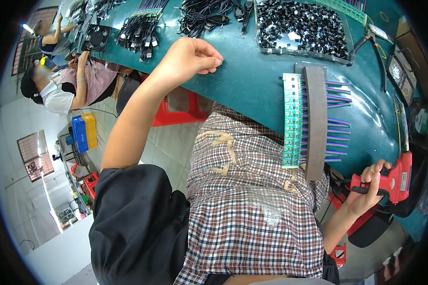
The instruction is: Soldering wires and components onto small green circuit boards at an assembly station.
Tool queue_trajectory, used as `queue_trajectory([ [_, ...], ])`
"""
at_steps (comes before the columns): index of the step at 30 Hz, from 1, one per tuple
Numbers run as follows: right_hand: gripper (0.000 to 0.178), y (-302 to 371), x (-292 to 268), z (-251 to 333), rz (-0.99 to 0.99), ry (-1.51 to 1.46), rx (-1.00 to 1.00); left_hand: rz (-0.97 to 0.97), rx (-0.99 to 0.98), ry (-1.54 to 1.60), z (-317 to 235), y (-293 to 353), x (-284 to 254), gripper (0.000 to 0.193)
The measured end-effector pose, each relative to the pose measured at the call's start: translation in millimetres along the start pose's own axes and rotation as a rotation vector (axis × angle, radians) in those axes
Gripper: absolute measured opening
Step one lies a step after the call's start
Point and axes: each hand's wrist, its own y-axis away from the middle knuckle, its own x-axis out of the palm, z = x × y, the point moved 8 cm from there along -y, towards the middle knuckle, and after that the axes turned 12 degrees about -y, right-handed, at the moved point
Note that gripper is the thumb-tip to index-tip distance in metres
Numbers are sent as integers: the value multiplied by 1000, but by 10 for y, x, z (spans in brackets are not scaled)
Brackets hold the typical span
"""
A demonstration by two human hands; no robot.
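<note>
My left hand (189, 56) hovers at the near edge of the teal table (252, 80), its fingertips pinched on a small dark part (220, 61) that is too tiny to identify. My right hand (368, 187) grips a red glue gun (395, 178) at the table's right edge, its nozzle end pointing up along the edge. Between the hands lies a row of green circuit boards (292, 121) with striped coloured wires (338, 123) fanning out to the right. A long grey bar (316, 121) lies across the wires and presses them down.
A clear tray (340, 58) heaped with small black connectors sits beyond the boards. Bundles of black cables (140, 33), a black fan (97, 37) and pliers (373, 45) lie farther along. Two other people (64, 83) work at the far left. A red stool (176, 111) stands under the table.
</note>
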Motion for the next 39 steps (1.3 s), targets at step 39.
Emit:
queue_trajectory([
  [39,36,11,-11,-19,60,-46,3,-205,94,-621,-303,-46,-107,14],
])
